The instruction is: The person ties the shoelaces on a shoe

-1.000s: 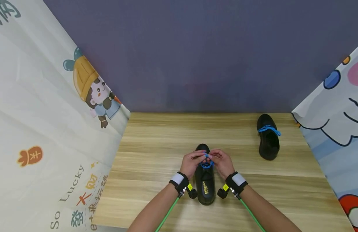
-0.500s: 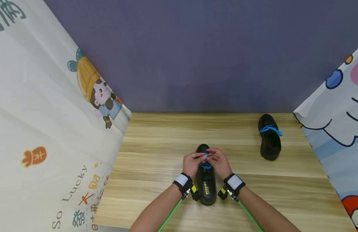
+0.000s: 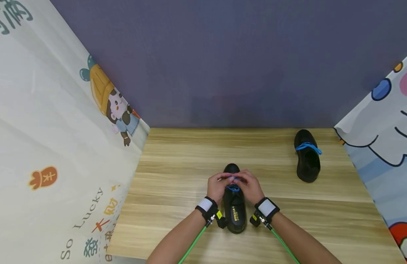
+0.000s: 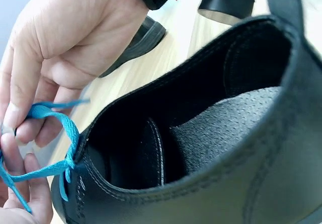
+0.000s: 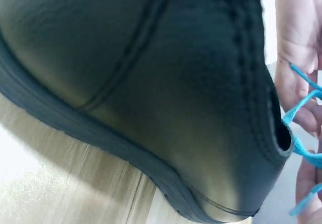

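Both hands, left (image 3: 217, 186) and right (image 3: 250, 186), pinch the blue lace (image 3: 233, 188) (grips closed) over the shoe (image 3: 234, 218).

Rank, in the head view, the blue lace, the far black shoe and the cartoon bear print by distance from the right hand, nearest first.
1. Blue lace: pinched at the right hand, over the near shoe.
2. Far black shoe: back right on the table.
3. Cartoon bear print: on the cloth at the far left.

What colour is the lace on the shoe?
Bright blue; the lace shows best in the left wrist view.
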`<state>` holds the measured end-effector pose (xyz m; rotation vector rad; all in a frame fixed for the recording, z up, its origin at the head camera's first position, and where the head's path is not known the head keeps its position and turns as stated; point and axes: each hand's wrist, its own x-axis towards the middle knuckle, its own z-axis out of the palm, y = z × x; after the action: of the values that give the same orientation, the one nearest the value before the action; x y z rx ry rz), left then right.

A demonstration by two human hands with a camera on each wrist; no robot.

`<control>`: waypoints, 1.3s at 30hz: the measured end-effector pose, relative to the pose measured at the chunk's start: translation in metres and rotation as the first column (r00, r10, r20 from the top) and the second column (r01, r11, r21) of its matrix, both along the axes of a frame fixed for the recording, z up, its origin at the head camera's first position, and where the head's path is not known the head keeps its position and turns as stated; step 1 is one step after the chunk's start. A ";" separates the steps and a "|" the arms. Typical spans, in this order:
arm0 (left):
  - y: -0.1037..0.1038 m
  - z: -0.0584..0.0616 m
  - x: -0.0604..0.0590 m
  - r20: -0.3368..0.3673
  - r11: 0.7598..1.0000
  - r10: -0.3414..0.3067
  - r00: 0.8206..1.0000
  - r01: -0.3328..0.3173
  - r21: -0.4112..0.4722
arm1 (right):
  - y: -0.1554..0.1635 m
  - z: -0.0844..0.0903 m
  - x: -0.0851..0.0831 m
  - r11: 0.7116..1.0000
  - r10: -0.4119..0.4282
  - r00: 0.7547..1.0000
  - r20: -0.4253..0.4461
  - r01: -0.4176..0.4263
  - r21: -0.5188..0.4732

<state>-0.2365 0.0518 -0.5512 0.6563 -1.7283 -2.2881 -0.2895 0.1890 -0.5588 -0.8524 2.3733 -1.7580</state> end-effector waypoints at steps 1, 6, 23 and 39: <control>0.000 -0.001 0.001 0.008 1.000 -0.006 1.000 0.006 -0.006 | 0.000 -0.002 -0.001 1.000 -0.014 1.000 0.022 0.014 0.005; 0.000 -0.003 0.004 0.015 0.999 -0.049 0.999 0.049 -0.013 | 0.001 -0.005 0.000 0.997 -0.070 0.995 0.066 0.068 0.027; 0.001 -0.007 0.005 0.006 0.996 -0.057 0.998 0.057 -0.071 | 0.005 -0.005 0.001 0.972 -0.003 0.974 -0.229 0.056 0.226; 0.003 0.016 0.009 0.019 0.989 -0.092 0.996 0.094 -0.112 | 0.014 -0.006 -0.005 0.952 0.165 0.976 -0.142 -0.120 0.283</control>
<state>-0.2274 0.0549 -0.5349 0.5820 -1.9164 -2.2301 -0.2947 0.2030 -0.5643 -1.1297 2.5009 -1.3143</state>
